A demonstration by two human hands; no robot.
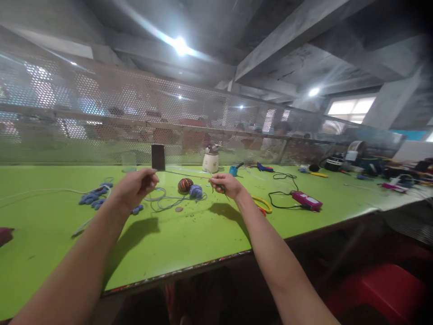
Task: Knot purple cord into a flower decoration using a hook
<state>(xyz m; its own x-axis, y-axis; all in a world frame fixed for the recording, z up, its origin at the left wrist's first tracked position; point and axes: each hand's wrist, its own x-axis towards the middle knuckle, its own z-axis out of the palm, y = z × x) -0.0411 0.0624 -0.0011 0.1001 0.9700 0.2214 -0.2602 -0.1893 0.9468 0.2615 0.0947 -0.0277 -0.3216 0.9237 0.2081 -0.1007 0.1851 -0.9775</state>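
My left hand (pixel 137 186) is closed in a pinch above the table, at the end of a taut dark thread (pixel 182 174). That thread runs across to my right hand (pixel 226 184), whose fingers are closed around a small thin tool. Its metal tip (pixel 210 173) sticks up and a bit of green shows below; the exact kind cannot be made out. Between the hands lie a dark multicoloured yarn ball (pixel 185 185) and a blue-purple yarn ball (pixel 195 192). Blue pompom-like clumps (pixel 93 197) lie beside my left wrist, partly behind it.
The green table (pixel 189 243) ends at a perforated metal screen (pixel 189 117). Along the back stand a black upright block (pixel 158 157) and a cream bottle (pixel 211 159). To the right lie a yellow coil (pixel 264 204), a blue glue gun (pixel 264 167) and a corded magenta box (pixel 306 201). A red stool (pixel 392 289) stands below.
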